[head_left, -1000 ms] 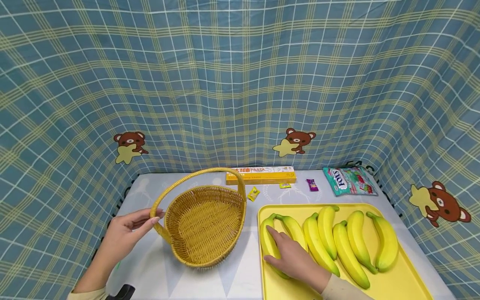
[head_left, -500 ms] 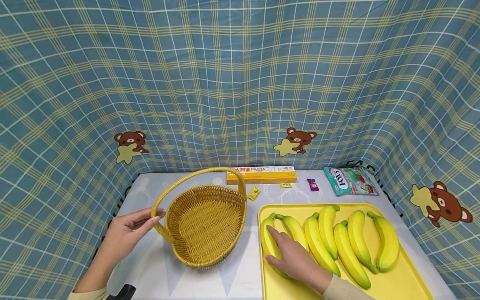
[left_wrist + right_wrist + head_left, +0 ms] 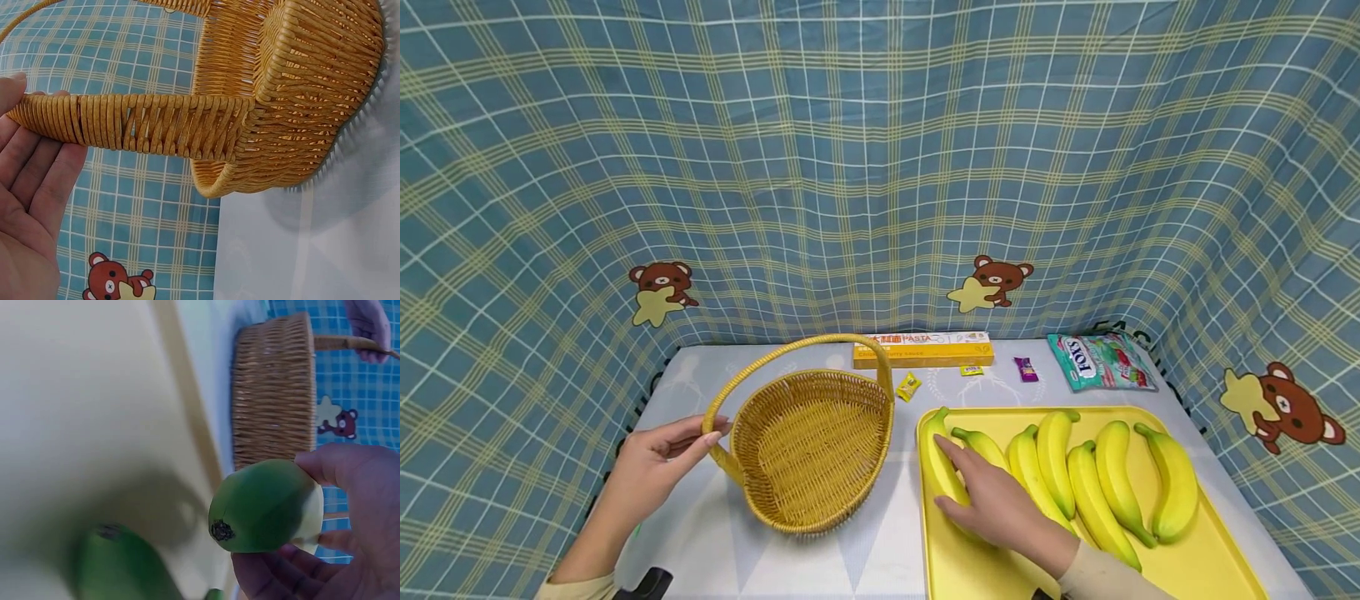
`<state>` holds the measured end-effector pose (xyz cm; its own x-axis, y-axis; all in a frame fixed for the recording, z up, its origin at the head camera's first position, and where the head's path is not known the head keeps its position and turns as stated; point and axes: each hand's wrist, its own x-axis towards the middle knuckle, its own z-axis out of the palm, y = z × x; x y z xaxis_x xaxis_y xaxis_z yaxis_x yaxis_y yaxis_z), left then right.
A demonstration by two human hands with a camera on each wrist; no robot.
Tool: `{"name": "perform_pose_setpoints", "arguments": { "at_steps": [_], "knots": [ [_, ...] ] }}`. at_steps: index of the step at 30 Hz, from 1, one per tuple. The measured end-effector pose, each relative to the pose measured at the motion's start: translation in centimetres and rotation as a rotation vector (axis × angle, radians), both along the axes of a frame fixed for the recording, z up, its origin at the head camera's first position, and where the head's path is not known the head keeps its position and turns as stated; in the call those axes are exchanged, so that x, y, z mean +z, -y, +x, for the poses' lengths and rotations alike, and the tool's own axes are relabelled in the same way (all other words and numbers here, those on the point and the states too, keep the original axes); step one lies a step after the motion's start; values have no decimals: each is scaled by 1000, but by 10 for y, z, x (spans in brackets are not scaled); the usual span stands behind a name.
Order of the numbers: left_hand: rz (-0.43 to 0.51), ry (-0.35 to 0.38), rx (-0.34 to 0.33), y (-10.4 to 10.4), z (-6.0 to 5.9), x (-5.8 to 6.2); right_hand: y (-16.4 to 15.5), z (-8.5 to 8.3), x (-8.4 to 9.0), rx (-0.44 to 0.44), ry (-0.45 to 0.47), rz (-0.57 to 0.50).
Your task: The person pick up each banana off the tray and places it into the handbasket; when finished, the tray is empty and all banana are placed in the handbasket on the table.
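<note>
Gripping the leftmost yellow banana with green tips [image 3: 942, 467] in my right hand [image 3: 1000, 510], fingers and thumb curled round it; its end is raised off the flat yellow plastic tray [image 3: 1195, 567], per right wrist view [image 3: 265, 506]. Six more yellow bananas [image 3: 1101, 487] lie side by side on that tray, right of my hand. My left hand [image 3: 651, 467] has relaxed fingers touching the arched handle of the woven yellow wicker basket [image 3: 808, 450], not closed round it [image 3: 28, 187]. Basket sits on the pale table [image 3: 865, 558], just left of the tray. Behind: orange pasta box [image 3: 922, 350], candy bag [image 3: 1101, 361], small wrapped sweets [image 3: 907, 387].
</note>
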<state>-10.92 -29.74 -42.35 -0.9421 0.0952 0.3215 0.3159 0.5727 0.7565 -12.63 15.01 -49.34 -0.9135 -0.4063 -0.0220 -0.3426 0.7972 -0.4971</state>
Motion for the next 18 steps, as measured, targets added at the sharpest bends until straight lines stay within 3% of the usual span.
{"name": "perform_pose_setpoints", "arguments": {
  "at_steps": [12, 18],
  "knots": [
    [9, -13, -5, 1, 0, -2, 13, -4, 44, 183, -60, -18],
    [13, -17, -3, 1, 0, -3, 35, -15, 59, 265, -66, -36]
  ]
}}
